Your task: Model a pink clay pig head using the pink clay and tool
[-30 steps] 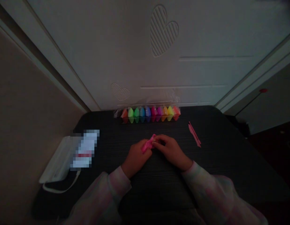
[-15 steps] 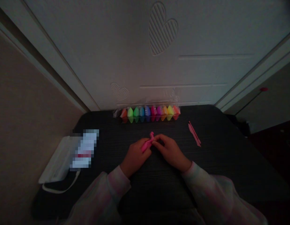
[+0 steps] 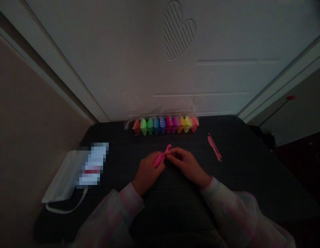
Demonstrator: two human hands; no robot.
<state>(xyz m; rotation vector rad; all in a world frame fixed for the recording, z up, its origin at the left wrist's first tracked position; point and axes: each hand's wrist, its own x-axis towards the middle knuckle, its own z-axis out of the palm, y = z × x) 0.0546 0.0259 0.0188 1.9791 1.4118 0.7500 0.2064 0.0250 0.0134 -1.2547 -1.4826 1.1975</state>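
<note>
A bright pink piece of modelling clay (image 3: 160, 159) is held between my two hands over the dark table. My left hand (image 3: 147, 173) is closed round its thicker, lower end, with the thumb along the near side. The thumb and index finger of my right hand (image 3: 186, 164) pinch the thinner part near the middle. From there a narrow, curled end sticks up beyond the fingertips. Part of the clay is hidden inside my left hand.
Several colourful clay packs (image 3: 162, 125) in clear plastic line the back of the dark table (image 3: 242, 172). Pink modelling tools (image 3: 214, 148) lie at the right. A white device (image 3: 63, 179) with a cable (image 3: 69, 210) and a pixelated phone-like screen (image 3: 94, 165) are at the left. A white panel (image 3: 110, 44) stands behind.
The clay's thin end has bent over further to the right, and its thick end has shifted slightly left with my left hand. My right fingers still pinch it.
</note>
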